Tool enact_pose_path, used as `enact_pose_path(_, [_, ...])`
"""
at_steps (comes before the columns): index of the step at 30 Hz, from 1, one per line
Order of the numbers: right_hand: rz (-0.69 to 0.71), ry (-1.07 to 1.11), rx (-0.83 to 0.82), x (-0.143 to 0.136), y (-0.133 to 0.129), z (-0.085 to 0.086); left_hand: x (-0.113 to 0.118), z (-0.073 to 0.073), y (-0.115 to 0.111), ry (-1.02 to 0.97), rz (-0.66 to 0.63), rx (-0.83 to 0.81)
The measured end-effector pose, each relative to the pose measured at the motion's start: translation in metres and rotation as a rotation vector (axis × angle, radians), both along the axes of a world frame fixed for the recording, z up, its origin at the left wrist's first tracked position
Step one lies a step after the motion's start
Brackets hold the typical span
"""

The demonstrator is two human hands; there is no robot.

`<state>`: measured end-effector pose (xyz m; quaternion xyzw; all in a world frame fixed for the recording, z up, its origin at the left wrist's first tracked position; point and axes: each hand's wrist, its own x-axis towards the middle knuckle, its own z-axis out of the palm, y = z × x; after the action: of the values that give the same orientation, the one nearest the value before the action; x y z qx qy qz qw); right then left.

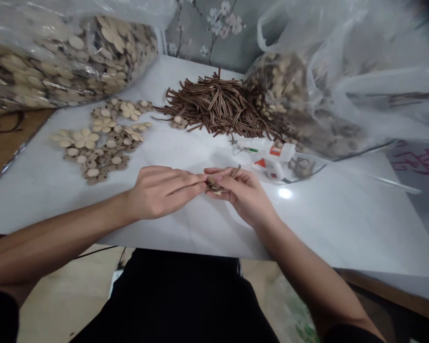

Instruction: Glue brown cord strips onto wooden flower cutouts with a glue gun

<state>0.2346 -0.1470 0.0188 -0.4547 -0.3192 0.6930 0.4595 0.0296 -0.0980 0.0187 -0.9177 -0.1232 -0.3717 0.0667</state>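
Above the front part of the white table, my left hand (166, 191) and my right hand (246, 193) meet at a small brown-and-beige flower piece (214, 185). The right fingers and thumb are closed round it, and a thin brown strip (236, 171) sticks up between them. My left fingertips are pinched against the piece's left side. The fingers hide much of it, so its exact shape cannot be made out. Just beyond my right hand a white glue gun (271, 159) lies on its side, with a long clear glue stick (372, 177) out of its back.
Loose beige and brown flower pieces (105, 143) lie at the left. A heap of brown strips (218, 105) is at the back middle. Filled clear plastic bags stand at the back left (71, 62) and right (307, 95). The table (325, 224) ends close to my body.
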Motion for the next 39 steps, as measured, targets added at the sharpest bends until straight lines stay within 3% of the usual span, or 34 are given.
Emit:
enact_pose_path(10, [-0.012, -0.112, 0.083, 0.004, 0.001, -0.004, 0.003, 0.002, 0.000, -0.010, -0.090, 0.026])
enact_pose_path(16, [-0.021, -0.152, 0.083, 0.002, 0.000, -0.006, 0.002, 0.001, 0.000, 0.001, -0.074, 0.013])
enact_pose_path(39, [-0.034, -0.108, 0.062, 0.000, 0.000, -0.012, -0.001, -0.001, 0.003, -0.015, -0.103, 0.003])
